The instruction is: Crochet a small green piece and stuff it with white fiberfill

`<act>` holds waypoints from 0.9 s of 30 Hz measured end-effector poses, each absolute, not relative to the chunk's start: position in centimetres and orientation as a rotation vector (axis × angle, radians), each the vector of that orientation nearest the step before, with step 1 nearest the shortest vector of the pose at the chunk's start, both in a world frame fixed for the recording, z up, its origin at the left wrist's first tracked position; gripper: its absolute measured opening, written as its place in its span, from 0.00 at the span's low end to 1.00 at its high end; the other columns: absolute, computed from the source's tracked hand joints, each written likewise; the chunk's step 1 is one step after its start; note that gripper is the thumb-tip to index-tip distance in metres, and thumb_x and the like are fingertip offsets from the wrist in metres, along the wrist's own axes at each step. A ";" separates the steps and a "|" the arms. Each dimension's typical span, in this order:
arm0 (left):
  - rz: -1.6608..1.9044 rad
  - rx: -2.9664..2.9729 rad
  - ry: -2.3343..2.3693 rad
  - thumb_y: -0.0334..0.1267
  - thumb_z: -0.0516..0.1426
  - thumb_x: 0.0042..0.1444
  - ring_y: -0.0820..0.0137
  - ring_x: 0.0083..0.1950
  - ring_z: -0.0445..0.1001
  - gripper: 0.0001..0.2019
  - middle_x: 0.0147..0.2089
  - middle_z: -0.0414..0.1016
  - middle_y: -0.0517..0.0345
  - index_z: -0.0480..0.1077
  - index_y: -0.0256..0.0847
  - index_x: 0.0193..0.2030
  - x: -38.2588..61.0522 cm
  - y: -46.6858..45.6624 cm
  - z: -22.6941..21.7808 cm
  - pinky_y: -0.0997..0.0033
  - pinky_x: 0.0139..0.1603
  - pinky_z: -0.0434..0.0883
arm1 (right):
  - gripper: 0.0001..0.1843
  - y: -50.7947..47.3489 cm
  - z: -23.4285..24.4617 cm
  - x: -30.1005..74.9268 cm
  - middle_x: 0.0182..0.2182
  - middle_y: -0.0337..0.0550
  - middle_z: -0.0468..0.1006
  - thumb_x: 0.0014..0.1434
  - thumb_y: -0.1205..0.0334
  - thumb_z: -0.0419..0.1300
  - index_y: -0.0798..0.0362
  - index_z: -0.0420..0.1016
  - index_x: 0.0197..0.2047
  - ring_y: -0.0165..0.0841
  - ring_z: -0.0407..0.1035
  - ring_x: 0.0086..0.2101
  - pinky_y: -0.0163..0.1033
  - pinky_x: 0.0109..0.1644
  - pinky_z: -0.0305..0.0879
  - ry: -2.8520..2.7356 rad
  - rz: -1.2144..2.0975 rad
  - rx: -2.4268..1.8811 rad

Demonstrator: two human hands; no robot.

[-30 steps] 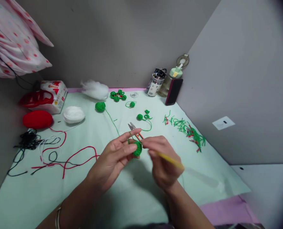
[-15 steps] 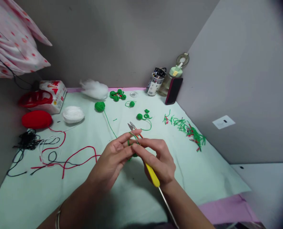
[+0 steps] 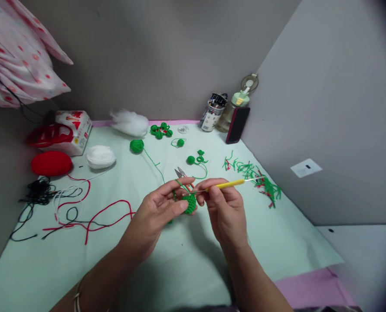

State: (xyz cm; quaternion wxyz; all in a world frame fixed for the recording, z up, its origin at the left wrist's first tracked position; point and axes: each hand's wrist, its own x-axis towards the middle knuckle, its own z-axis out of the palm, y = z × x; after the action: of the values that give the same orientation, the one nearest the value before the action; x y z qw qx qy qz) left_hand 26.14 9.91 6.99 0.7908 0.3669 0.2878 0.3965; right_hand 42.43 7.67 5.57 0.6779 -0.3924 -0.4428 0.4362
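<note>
Between thumb and fingers, my left hand [image 3: 158,214] pinches a small round green crochet piece [image 3: 189,203], with green yarn looped over its raised forefinger. My right hand [image 3: 227,212] grips a crochet hook [image 3: 230,184] by its yellow handle. The hook lies nearly level, its metal tip at the top edge of the crochet piece. From the left hand a strand runs back to a green yarn ball [image 3: 136,146]. Just behind my fingers lie small scissors [image 3: 182,173], their handles partly covered.
Red yarn [image 3: 51,163], white yarn [image 3: 100,156] and tangled black yarn [image 3: 38,190] lie at left. White stuffing [image 3: 129,123] and finished green pieces [image 3: 161,130] sit at the back. A pen cup [image 3: 209,116], bottle [image 3: 225,118] and phone [image 3: 237,125] stand near yarn scraps [image 3: 261,180].
My right hand has turned, bringing the hook from pointing steeply down toward me to nearly level, handle to the right. The green crochet piece has come into clear view.
</note>
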 end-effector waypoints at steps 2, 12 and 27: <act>0.872 0.830 0.674 0.40 0.71 0.57 0.67 0.43 0.74 0.18 0.41 0.78 0.57 0.83 0.51 0.56 25.9 9.9 7.0 0.66 0.48 0.71 | 0.11 7.8 5.8 42.5 0.32 0.41 0.82 0.67 0.52 0.67 0.50 0.83 0.38 0.29 0.71 0.27 0.36 0.33 0.72 -0.964 1.029 -0.885; 0.888 0.973 0.790 0.35 0.70 0.57 0.71 0.38 0.70 0.18 0.37 0.71 0.61 0.83 0.54 0.54 25.7 10.1 7.1 0.70 0.44 0.70 | 0.11 7.3 5.9 42.8 0.34 0.41 0.82 0.73 0.55 0.60 0.49 0.80 0.40 0.32 0.74 0.31 0.40 0.37 0.73 -1.131 0.917 -0.915; 0.906 1.019 0.875 0.33 0.69 0.54 0.68 0.44 0.76 0.19 0.37 0.73 0.61 0.83 0.50 0.53 25.9 9.8 8.1 0.67 0.54 0.73 | 0.09 7.0 5.8 42.7 0.36 0.42 0.83 0.74 0.61 0.59 0.48 0.81 0.44 0.33 0.75 0.34 0.40 0.39 0.75 -1.232 0.853 -0.807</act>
State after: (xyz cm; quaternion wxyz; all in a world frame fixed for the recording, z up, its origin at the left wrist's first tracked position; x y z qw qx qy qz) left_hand 25.86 9.76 8.09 0.6895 0.4556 0.3911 0.4050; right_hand 42.67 6.98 5.83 0.6593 -0.3566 -0.5442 0.3768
